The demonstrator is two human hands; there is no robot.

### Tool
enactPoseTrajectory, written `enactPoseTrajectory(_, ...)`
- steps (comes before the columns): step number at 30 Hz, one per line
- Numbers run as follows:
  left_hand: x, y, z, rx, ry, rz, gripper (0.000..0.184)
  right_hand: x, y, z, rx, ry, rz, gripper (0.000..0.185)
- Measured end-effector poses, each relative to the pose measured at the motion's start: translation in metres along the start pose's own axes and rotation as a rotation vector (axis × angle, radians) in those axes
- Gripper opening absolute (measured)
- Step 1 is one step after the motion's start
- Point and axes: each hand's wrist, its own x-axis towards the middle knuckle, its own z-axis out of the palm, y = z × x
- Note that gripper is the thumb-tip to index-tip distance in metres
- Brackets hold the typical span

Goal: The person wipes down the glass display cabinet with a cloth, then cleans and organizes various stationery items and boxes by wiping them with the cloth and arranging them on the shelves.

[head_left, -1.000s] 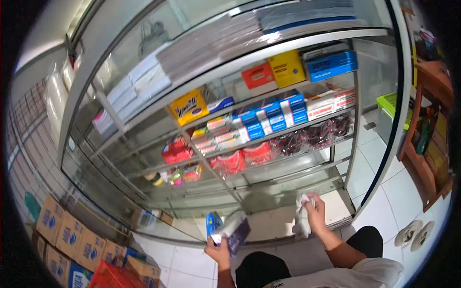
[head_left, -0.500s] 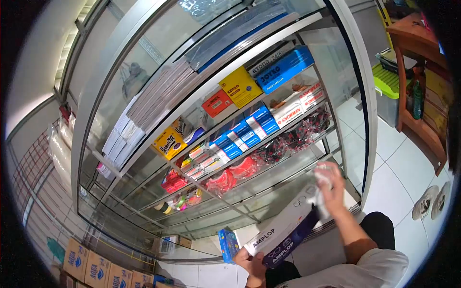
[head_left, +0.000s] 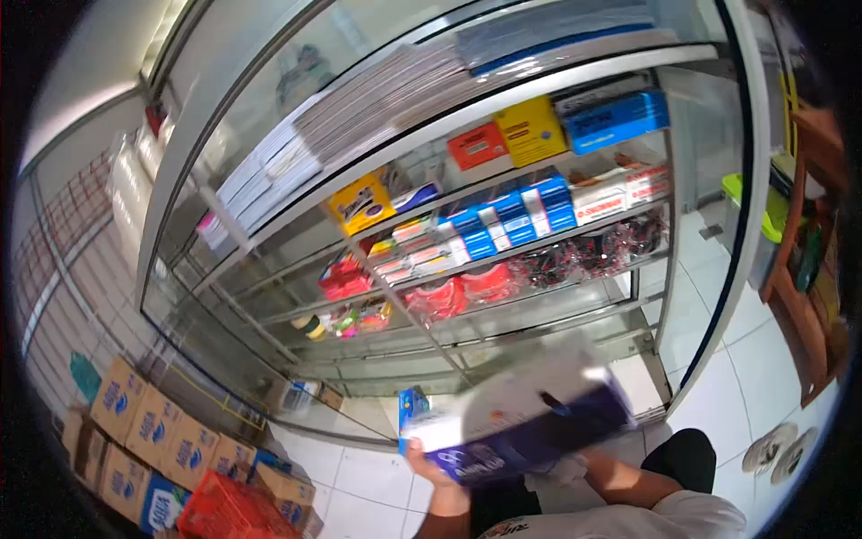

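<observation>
A long white and purple box [head_left: 530, 440], blurred by motion, lies tilted across the lower middle. My left hand [head_left: 429, 463] grips its left end, with the fingers wrapped round the corner. My right forearm reaches in behind or below the box's right part; the hand itself is hidden, and a bit of white cloth [head_left: 570, 469] shows beside it. Just past the box's left end, a small blue box [head_left: 412, 413] stands at the cabinet's front edge.
A glass cabinet [head_left: 664, 305] fills the middle, its shelves holding boxes and plastic-wrapped goods. Cartons [head_left: 157, 431] and a red crate [head_left: 229, 512] are at lower left. Sandals [head_left: 779, 451] lie on the tiles at right, near a wooden furniture piece [head_left: 799, 314].
The box has turned closer to level, its purple side facing me. My right hand, seen half a second ago with the white cloth, has dropped out of sight behind the box. The view has tilted back.
</observation>
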Motion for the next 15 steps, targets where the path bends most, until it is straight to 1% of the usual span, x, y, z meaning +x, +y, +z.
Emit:
enactPoseTrajectory(1,0.008,0.014,0.006,-0.037,0.015,0.104,0.055,-0.006,-0.014,0.045,-0.021,0.005,0.023,0.024)
enactPoseTrajectory(2,0.018,0.029,0.014,-0.072,0.030,0.206,0.058,-0.030,-0.038,0.066,-0.292,-0.031,-0.048,0.025)
enactPoseTrajectory(3,0.028,0.044,0.021,-0.057,0.150,0.342,0.061,-0.042,-0.054,0.101,-0.564,-0.075,-0.121,0.025)
enactPoseTrajectory(4,0.037,0.059,0.028,0.014,0.187,0.417,0.060,-0.051,-0.066,0.140,-0.833,-0.126,-0.198,0.026)
enactPoseTrajectory(5,0.045,0.073,0.031,0.086,0.221,0.490,0.060,-0.048,-0.074,0.193,-1.099,-0.183,-0.281,0.027)
enactPoseTrajectory(7,0.075,0.096,0.007,0.223,0.165,0.742,0.054,-0.043,-0.073,0.190,-1.126,-0.175,-0.292,0.026)
enactPoseTrajectory(8,0.084,0.107,0.007,0.467,0.312,0.912,0.044,-0.042,-0.070,0.186,-1.137,-0.159,-0.310,0.025)
enactPoseTrajectory(10,0.108,0.123,0.014,0.571,0.497,1.099,0.036,-0.043,-0.064,0.180,-1.158,-0.121,-0.341,0.023)
enactPoseTrajectory(12,0.130,0.136,0.042,0.700,0.536,1.307,0.034,-0.041,-0.060,0.177,-1.195,-0.128,-0.355,0.023)
enactPoseTrajectory(13,0.146,0.142,0.047,0.640,0.545,1.319,0.032,-0.040,-0.058,0.176,-1.218,-0.131,-0.375,0.023)
enactPoseTrajectory(15,0.169,0.151,0.070,0.445,0.386,1.275,0.028,-0.040,-0.054,0.175,-1.261,-0.136,-0.418,0.023)
